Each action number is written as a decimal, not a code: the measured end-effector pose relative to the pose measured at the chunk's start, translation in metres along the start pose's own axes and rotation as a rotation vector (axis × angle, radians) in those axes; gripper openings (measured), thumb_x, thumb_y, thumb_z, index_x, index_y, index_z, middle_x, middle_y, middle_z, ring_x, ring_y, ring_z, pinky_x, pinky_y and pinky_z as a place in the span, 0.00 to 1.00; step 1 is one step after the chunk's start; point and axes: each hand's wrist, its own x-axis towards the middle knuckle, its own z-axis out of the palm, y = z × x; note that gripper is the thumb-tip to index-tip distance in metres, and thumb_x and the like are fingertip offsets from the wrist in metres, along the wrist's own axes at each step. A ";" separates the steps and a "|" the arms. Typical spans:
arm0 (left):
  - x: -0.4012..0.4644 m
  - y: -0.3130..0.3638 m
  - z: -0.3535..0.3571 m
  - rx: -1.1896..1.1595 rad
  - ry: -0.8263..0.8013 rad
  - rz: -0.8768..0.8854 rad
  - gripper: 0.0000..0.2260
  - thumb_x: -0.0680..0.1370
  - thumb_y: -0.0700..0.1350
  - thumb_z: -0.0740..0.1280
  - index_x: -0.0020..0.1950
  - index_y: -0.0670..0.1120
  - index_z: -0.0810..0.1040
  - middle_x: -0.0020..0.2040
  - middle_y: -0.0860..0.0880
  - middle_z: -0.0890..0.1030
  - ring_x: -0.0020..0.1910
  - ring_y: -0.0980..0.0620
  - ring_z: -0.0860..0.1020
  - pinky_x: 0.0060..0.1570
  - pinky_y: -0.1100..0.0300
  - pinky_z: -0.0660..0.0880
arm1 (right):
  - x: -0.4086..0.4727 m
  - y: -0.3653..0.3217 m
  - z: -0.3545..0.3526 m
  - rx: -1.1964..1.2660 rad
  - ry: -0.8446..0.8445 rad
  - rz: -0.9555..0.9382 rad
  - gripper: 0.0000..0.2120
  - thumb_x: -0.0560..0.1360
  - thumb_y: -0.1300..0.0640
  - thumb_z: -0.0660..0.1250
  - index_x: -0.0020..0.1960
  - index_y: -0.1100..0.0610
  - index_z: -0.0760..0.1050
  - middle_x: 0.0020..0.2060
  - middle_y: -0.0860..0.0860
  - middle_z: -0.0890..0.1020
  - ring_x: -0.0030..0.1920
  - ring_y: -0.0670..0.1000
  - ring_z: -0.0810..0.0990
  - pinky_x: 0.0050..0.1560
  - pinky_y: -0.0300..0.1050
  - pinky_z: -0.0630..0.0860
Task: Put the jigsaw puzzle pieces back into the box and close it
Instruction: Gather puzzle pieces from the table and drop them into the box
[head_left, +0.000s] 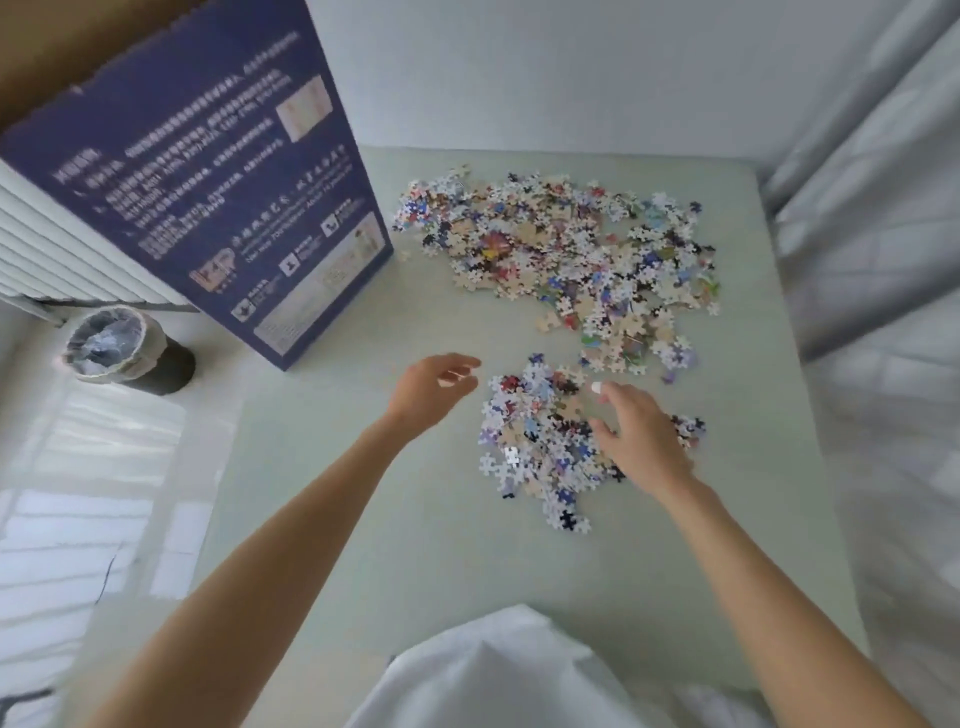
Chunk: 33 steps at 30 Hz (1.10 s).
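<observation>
The dark blue rectangular cardboard box (208, 197) stands upright near the far-left corner of the pale green bench (415, 545). Its long axis runs vertically, and its printed face, covered in white text, looks toward the near-left. The brown inner wall of the open top shows at the upper left of the frame. One box is present.

The loose multicoloured jigsaw puzzle pieces lie in two heaps; the individual pieces are too numerous and too small to count. The large heap (571, 254) spreads across the far-right part of the bench, well apart from the box base apart from one stray piece near it. The small heap (545, 436) lies nearer the middle of the bench, toward the right edge, just beside the large heap's near fringe.

Both hands are bare, with forearms reaching out from the near edge. The left hand (434, 387) hovers above bare bench between the box and the small heap, fingers loosely curved and holding nothing. The right hand (641, 436) is over the small heap's right side, palm down, fingers spread and relaxed; no piece can be seen gripped.

On the floor beyond the left edge stands one round dark waste bin (124, 345) with a clear plastic liner.
</observation>
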 end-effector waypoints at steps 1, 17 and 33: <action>0.000 -0.011 0.013 0.067 -0.016 -0.043 0.15 0.75 0.47 0.68 0.62 0.51 0.76 0.60 0.47 0.78 0.54 0.52 0.77 0.57 0.57 0.73 | -0.009 0.016 0.010 -0.008 -0.002 0.060 0.16 0.73 0.60 0.67 0.60 0.60 0.73 0.51 0.57 0.78 0.54 0.58 0.75 0.53 0.50 0.71; -0.003 -0.005 0.123 0.286 -0.069 -0.102 0.50 0.65 0.58 0.76 0.76 0.50 0.49 0.68 0.44 0.60 0.65 0.45 0.61 0.62 0.55 0.67 | -0.009 0.012 0.083 -0.016 -0.150 0.110 0.27 0.74 0.49 0.65 0.71 0.51 0.61 0.73 0.53 0.57 0.72 0.57 0.54 0.69 0.55 0.59; 0.012 -0.007 0.114 0.178 -0.067 -0.153 0.41 0.66 0.53 0.76 0.73 0.48 0.58 0.67 0.47 0.65 0.64 0.48 0.67 0.63 0.57 0.66 | 0.100 0.006 0.051 -0.390 -0.581 -0.262 0.62 0.60 0.40 0.75 0.75 0.48 0.33 0.74 0.52 0.33 0.72 0.60 0.31 0.68 0.67 0.37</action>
